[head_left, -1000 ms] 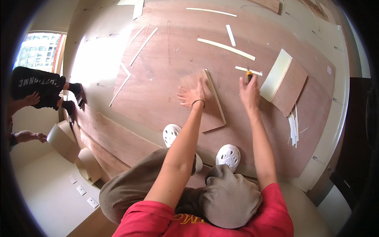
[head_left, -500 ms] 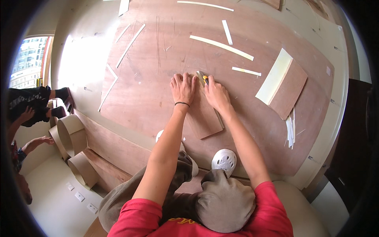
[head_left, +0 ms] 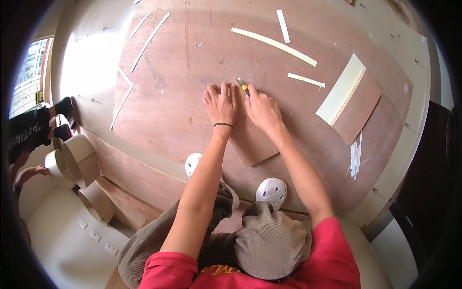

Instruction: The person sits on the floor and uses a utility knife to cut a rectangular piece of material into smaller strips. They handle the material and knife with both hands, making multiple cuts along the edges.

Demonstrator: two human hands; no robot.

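A small rectangular wooden board (head_left: 252, 149) lies on a large plywood sheet (head_left: 168, 106) in front of me. My left hand (head_left: 221, 106) rests palm down on its far part, fingers stretched forward. Just to its right, my right hand (head_left: 261, 110) grips a yellow-and-black utility knife (head_left: 244, 88) at the board's far right, blade pointing away from me. Narrow pale strips (head_left: 273, 45) lie scattered beyond and to either side. A wooden piece with a cream-coloured section (head_left: 360, 98) lies to the right, with thin offcuts (head_left: 355, 159) below it.
A co-worker in dark clothing (head_left: 29, 132) is at the far left, a hand (head_left: 36, 172) by curved pale sheet pieces (head_left: 82, 161). A long plank (head_left: 130, 164) runs along the sheet's near left edge. My white shoes (head_left: 271, 190) are just below the board.
My right hand has moved leftward with the knife, onto the board's right edge beside my left hand. My left hand has shifted slightly left. The co-worker's curved pieces have shifted.
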